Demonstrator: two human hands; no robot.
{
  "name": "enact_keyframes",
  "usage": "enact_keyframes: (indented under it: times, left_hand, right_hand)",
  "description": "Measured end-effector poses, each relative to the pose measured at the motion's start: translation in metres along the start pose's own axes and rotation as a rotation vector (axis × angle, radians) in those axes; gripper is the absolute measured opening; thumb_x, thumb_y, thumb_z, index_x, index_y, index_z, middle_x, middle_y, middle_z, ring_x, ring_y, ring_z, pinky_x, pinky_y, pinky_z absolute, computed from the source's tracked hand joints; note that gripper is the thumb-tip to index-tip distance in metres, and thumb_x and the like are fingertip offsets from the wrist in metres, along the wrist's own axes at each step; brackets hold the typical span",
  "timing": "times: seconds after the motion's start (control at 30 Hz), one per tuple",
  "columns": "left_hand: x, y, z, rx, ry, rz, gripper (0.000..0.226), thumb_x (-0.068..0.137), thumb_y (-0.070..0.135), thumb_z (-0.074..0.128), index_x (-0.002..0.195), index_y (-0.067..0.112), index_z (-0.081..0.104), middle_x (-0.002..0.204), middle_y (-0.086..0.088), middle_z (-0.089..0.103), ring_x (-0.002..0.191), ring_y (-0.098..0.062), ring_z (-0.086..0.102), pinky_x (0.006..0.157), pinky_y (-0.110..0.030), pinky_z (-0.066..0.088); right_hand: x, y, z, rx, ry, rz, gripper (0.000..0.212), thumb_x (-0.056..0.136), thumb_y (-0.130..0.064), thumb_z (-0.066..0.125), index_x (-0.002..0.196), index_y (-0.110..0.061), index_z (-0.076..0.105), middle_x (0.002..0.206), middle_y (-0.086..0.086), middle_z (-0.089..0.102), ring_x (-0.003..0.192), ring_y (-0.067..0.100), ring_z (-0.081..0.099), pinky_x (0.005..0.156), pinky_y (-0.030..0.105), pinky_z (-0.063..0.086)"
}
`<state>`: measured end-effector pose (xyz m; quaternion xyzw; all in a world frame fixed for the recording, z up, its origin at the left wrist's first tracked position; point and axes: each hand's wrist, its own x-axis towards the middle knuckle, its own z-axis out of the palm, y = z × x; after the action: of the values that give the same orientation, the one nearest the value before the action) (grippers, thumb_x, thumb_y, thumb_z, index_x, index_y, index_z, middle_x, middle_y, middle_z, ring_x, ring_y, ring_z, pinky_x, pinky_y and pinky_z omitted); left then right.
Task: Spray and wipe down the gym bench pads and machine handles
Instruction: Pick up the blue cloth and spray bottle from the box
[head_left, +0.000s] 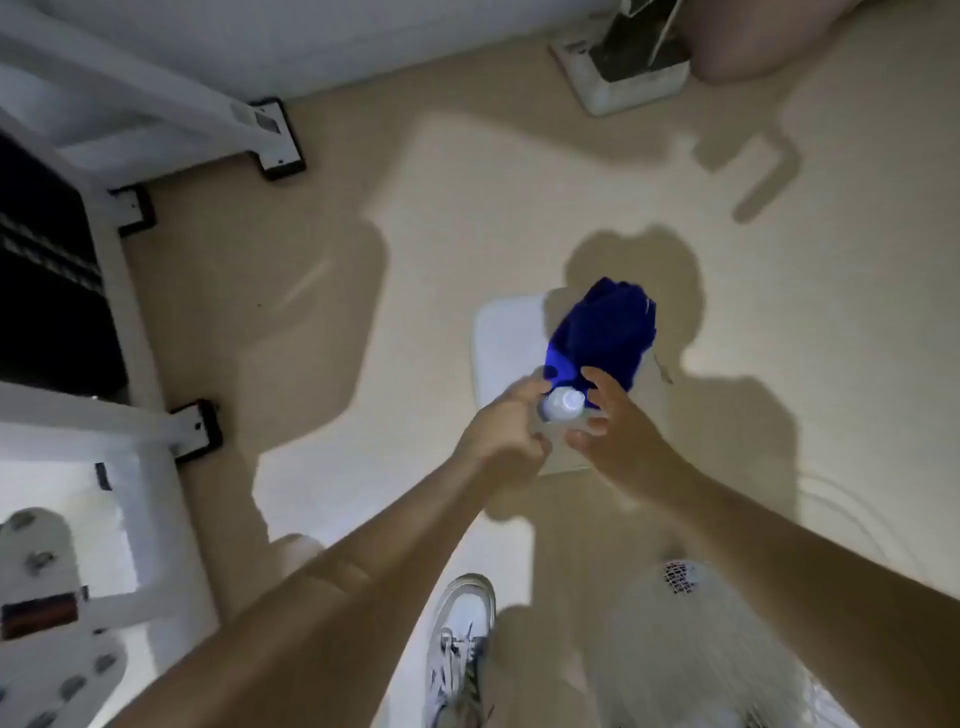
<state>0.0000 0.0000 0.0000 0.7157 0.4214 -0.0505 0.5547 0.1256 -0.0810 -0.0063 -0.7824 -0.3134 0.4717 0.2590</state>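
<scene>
Beige floor fills the view, white machine frame at left. Blue cloth sits centre, over a pale flat pad. Left hand grips a white bottle just nearer than the cloth; right hand beside it, fingers spread wide, holding nothing.

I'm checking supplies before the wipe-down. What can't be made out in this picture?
- bottle: the head view shows only its white top; the left hand gripping it and the right hand beside it hide body and label.
- blue cloth: bunched and blurred; its near edge is behind the bottle and hands.
- machine frame: cut off by the left edge; no pads or handles visible.
</scene>
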Motion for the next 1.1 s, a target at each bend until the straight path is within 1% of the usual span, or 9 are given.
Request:
enact_keyframes:
  times: [0.07, 0.13, 0.23, 0.4, 0.53, 0.7, 0.87, 1.0, 1.1]
  left_hand:
    - [0.023, -0.007, 0.008, -0.284, -0.032, -0.043, 0.043, 0.09, -0.004, 0.048, 0.123, 0.022, 0.052, 0.103, 0.008, 0.059, 0.092, -0.008, 0.059, 0.074, -0.008, 0.043]
    - [0.047, -0.012, 0.012, -0.502, -0.016, -0.143, 0.033, 0.094, -0.006, 0.044, 0.119, 0.008, 0.059, 0.098, -0.001, 0.061, 0.089, -0.014, 0.058, 0.077, -0.012, 0.043]
    - [0.084, -0.028, 0.02, -0.214, 0.008, -0.075, 0.034, 0.091, -0.005, 0.049, 0.122, 0.002, 0.062, 0.109, -0.006, 0.059, 0.103, -0.018, 0.054, 0.087, -0.024, 0.042]
    - [0.124, -0.067, 0.048, 0.426, -0.117, 0.057, 0.044, 0.087, 0.022, 0.048, 0.129, 0.036, 0.051, 0.137, 0.002, 0.047, 0.127, -0.028, 0.038, 0.102, -0.04, 0.036]
    - [0.11, -0.076, 0.05, 0.604, 0.045, 0.247, 0.037, 0.085, 0.015, 0.046, 0.118, 0.024, 0.061, 0.115, 0.002, 0.063, 0.107, -0.027, 0.053, 0.086, -0.039, 0.05]
    - [0.073, -0.05, 0.035, 0.076, 0.257, -0.01, 0.023, 0.088, 0.017, 0.061, 0.106, 0.02, 0.075, 0.105, 0.001, 0.074, 0.099, -0.018, 0.064, 0.082, -0.017, 0.042]
    - [0.014, -0.006, 0.0, -0.634, 0.195, -0.072, 0.015, 0.088, 0.004, 0.062, 0.08, 0.012, 0.072, 0.07, 0.002, 0.064, 0.069, -0.012, 0.057, 0.068, -0.02, 0.043]
    - [-0.031, 0.023, -0.025, -0.744, 0.225, -0.015, 0.026, 0.09, 0.009, 0.056, 0.065, 0.008, 0.058, 0.069, -0.007, 0.052, 0.066, -0.015, 0.046, 0.063, -0.021, 0.037]
    - [-0.067, 0.051, -0.042, -0.824, 0.145, 0.03, 0.035, 0.094, 0.018, 0.056, 0.064, -0.001, 0.053, 0.053, -0.009, 0.051, 0.045, -0.016, 0.045, 0.052, -0.021, 0.037]
  right_hand:
    - [0.02, 0.003, 0.007, 0.015, 0.039, -0.033, 0.049, 0.088, -0.012, 0.068, 0.131, -0.024, 0.046, 0.096, -0.013, 0.057, 0.087, 0.008, 0.059, 0.071, 0.011, 0.043]
    - [0.036, 0.007, 0.013, -0.001, 0.102, -0.028, 0.023, 0.089, -0.019, 0.067, 0.109, -0.027, 0.058, 0.086, -0.018, 0.061, 0.08, 0.005, 0.057, 0.064, 0.011, 0.039]
    - [0.044, 0.023, 0.016, -0.011, 0.172, -0.026, 0.015, 0.089, -0.022, 0.068, 0.102, -0.028, 0.065, 0.085, -0.015, 0.064, 0.083, 0.007, 0.059, 0.066, 0.014, 0.038]
    - [0.046, 0.039, 0.018, 0.034, 0.234, -0.086, 0.014, 0.097, -0.024, 0.057, 0.099, -0.038, 0.057, 0.088, -0.021, 0.06, 0.082, -0.005, 0.055, 0.068, 0.004, 0.039]
    - [0.046, 0.042, 0.013, 0.301, 0.338, 0.108, 0.01, 0.1, -0.022, 0.05, 0.093, -0.019, 0.057, 0.081, -0.004, 0.062, 0.076, 0.014, 0.061, 0.071, 0.029, 0.047]
    - [0.028, 0.025, 0.002, 0.528, 0.297, 0.329, 0.014, 0.084, -0.004, 0.054, 0.074, -0.013, 0.052, 0.067, 0.009, 0.058, 0.063, 0.027, 0.059, 0.063, 0.036, 0.048]
    - [-0.01, -0.018, 0.003, 0.352, 0.094, 0.129, 0.029, 0.085, 0.002, 0.065, 0.104, -0.02, 0.065, 0.075, 0.0, 0.061, 0.047, 0.012, 0.054, 0.047, 0.023, 0.048]
    - [-0.044, -0.054, -0.001, 0.338, 0.126, 0.008, 0.021, 0.081, -0.006, 0.075, 0.09, -0.024, 0.069, 0.07, -0.005, 0.068, 0.048, 0.007, 0.055, 0.052, 0.025, 0.05]
    - [-0.076, -0.083, -0.004, 0.387, 0.095, 0.028, 0.017, 0.081, 0.0, 0.073, 0.086, -0.016, 0.069, 0.063, -0.005, 0.068, 0.045, 0.006, 0.056, 0.048, 0.019, 0.047]
